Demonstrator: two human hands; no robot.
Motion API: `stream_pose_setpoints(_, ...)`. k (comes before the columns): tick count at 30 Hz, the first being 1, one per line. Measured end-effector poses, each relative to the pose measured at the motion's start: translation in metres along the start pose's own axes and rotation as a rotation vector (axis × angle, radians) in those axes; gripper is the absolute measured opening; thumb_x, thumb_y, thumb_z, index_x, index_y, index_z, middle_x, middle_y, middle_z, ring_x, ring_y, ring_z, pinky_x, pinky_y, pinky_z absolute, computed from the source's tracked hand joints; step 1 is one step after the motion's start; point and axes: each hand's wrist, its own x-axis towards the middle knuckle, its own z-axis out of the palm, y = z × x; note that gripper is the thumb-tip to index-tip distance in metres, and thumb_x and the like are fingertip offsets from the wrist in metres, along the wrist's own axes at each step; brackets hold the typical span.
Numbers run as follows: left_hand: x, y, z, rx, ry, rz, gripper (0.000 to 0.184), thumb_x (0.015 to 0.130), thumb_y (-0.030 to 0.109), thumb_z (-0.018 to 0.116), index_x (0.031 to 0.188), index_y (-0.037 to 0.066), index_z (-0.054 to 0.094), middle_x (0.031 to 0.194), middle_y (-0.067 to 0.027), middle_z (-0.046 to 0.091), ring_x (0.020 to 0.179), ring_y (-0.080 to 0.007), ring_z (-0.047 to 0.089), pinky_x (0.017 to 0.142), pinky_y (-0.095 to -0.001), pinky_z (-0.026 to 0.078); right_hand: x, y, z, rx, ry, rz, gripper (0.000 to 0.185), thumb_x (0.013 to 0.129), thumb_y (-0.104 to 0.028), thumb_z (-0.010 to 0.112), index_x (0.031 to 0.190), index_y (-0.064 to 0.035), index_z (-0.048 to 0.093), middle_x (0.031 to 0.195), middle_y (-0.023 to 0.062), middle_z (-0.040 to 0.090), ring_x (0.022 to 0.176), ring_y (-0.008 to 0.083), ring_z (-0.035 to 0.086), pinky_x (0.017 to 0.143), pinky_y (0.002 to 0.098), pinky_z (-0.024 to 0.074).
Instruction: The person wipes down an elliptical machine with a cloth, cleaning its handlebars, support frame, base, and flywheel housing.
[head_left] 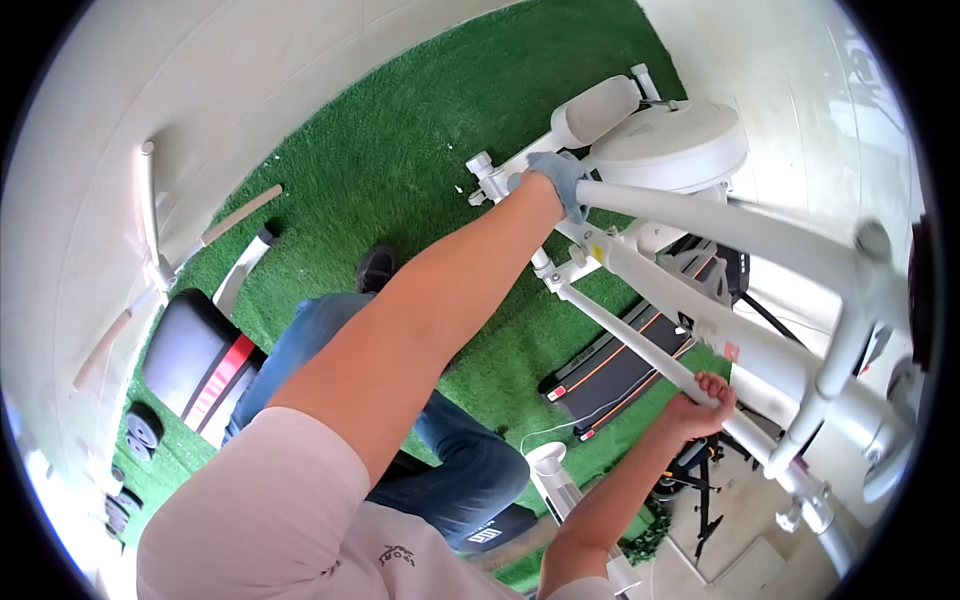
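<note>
My left hand [560, 185] is closed round a blue-grey cloth, pressed against the white frame of an exercise machine [690, 290] near a joint of its tubes. The cloth [572, 175] wraps over the tube there. Farther down and to the right, my right hand [705, 405] has its fingers curled round a thinner white bar [630, 338] of the same machine. A round white housing [670, 145] and a white pedal [597, 112] lie just beyond my left hand.
Green turf [400, 150] covers the floor. A treadmill [620, 375] stands beyond the bar. At the left are a black padded seat [195, 350] with a red stripe and some dumbbells [143, 430]. My jeans-clad legs [465, 465] and a dark shoe [377, 268] show below.
</note>
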Motion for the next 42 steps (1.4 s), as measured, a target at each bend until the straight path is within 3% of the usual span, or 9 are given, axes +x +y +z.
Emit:
stream_pose_setpoints(5, 0.009, -0.043, -0.006, -0.037, -0.472, -0.175, 0.054, 0.051, 0.024, 0.091, 0.102, 0.025, 0.074, 0.1, -0.0009, 0.072, 0.097, -0.0201, 0.068, 0.077, -0.0331, 0.056, 0.0, 0.002, 0.006, -0.045, 0.081, -0.021, 0.028, 0.083, -0.023, 0.059, 0.068, -0.0154, 0.036, 0.065, -0.0027, 0.034, 0.059, 0.0124, 0.034, 0.059, 0.0291, 0.0334)
stream_pose_setpoints(9, 0.025, -0.081, 0.006, 0.235, -0.886, -0.058, 0.034, 0.074, 0.032, 0.078, 0.107, 0.024, 0.072, 0.12, -0.0014, 0.067, 0.114, -0.0137, 0.06, 0.089, -0.026, 0.051, -0.001, 0.004, 0.012, -0.136, 0.153, -0.081, 0.026, 0.08, -0.021, 0.056, 0.065, -0.0159, 0.035, 0.062, -0.0025, 0.032, 0.057, 0.0129, 0.036, 0.058, 0.0295, 0.0361)
stream_pose_setpoints(13, -0.014, -0.129, 0.001, -0.185, -0.532, -0.458, 0.033, 0.099, 0.035, 0.035, 0.114, 0.023, 0.062, 0.107, -0.0072, 0.07, 0.096, -0.0168, 0.067, 0.075, -0.035, 0.054, -0.005, 0.004, 0.023, -0.155, 0.214, -0.115, 0.023, 0.077, -0.019, 0.053, 0.063, -0.0161, 0.036, 0.06, -0.0026, 0.031, 0.055, 0.0136, 0.036, 0.056, 0.0305, 0.0373)
stream_pose_setpoints(15, 0.0, -0.193, 0.032, 0.122, -0.193, -0.265, 0.031, 0.095, 0.043, 0.053, 0.11, 0.018, 0.064, 0.116, -0.0024, 0.064, 0.105, -0.0138, 0.061, 0.09, -0.0241, 0.048, -0.005, 0.004, 0.025, -0.165, 0.22, -0.125, 0.023, 0.077, -0.02, 0.054, 0.063, -0.016, 0.036, 0.06, -0.0027, 0.03, 0.054, 0.0138, 0.036, 0.055, 0.0306, 0.0372)
stream_pose_setpoints(21, 0.002, -0.196, 0.016, 0.453, -0.171, 0.025, 0.022, 0.093, 0.031, 0.05, 0.097, 0.012, 0.061, 0.102, -0.0059, 0.063, 0.091, -0.0197, 0.062, 0.075, -0.0294, 0.05, -0.006, 0.007, 0.023, -0.171, 0.235, -0.131, 0.023, 0.077, -0.019, 0.054, 0.063, -0.0162, 0.035, 0.06, -0.0022, 0.035, 0.056, 0.0134, 0.037, 0.057, 0.0306, 0.0368)
stream_pose_setpoints(23, 0.018, -0.155, 0.047, -0.284, -0.327, -0.621, 0.04, 0.084, 0.027, 0.062, 0.116, 0.002, 0.062, 0.116, -0.013, 0.063, 0.121, -0.0214, 0.054, 0.083, -0.0444, 0.055, -0.004, 0.006, 0.022, -0.159, 0.24, -0.139, 0.023, 0.077, -0.019, 0.054, 0.063, -0.0159, 0.036, 0.06, -0.0021, 0.035, 0.056, 0.0135, 0.037, 0.057, 0.0304, 0.0368)
stream_pose_setpoints(25, 0.017, -0.131, 0.055, -0.452, -0.037, -0.994, 0.054, 0.083, 0.027, 0.065, 0.131, 0.004, 0.056, 0.124, -0.0141, 0.059, 0.122, -0.0283, 0.053, 0.086, -0.05, 0.056, -0.005, 0.006, 0.023, -0.179, 0.271, -0.149, 0.023, 0.077, -0.018, 0.054, 0.063, -0.0158, 0.036, 0.06, -0.0018, 0.035, 0.056, 0.0136, 0.038, 0.057, 0.0302, 0.0368)
stream_pose_setpoints(31, 0.019, -0.136, 0.101, -1.057, 0.658, -1.32, 0.065, 0.079, 0.02, 0.072, 0.136, 0.005, 0.046, 0.137, -0.013, 0.047, 0.114, -0.034, 0.059, 0.084, -0.0535, 0.058, -0.001, 0.006, 0.016, -0.179, 0.232, -0.147, 0.024, 0.076, -0.018, 0.055, 0.062, -0.0156, 0.036, 0.061, -0.0014, 0.035, 0.056, 0.0138, 0.038, 0.057, 0.0307, 0.0373)
stream_pose_setpoints(42, -0.004, -0.213, 0.106, -1.508, 0.09, -1.047, 0.035, 0.091, 0.038, 0.056, 0.111, 0.01, 0.062, 0.099, -0.0124, 0.066, 0.081, -0.029, 0.065, 0.061, -0.0494, 0.05, -0.001, 0.005, 0.02, -0.216, 0.318, -0.19, 0.023, 0.078, -0.018, 0.053, 0.064, -0.0151, 0.036, 0.06, -0.002, 0.034, 0.054, 0.0138, 0.037, 0.056, 0.0318, 0.0386)
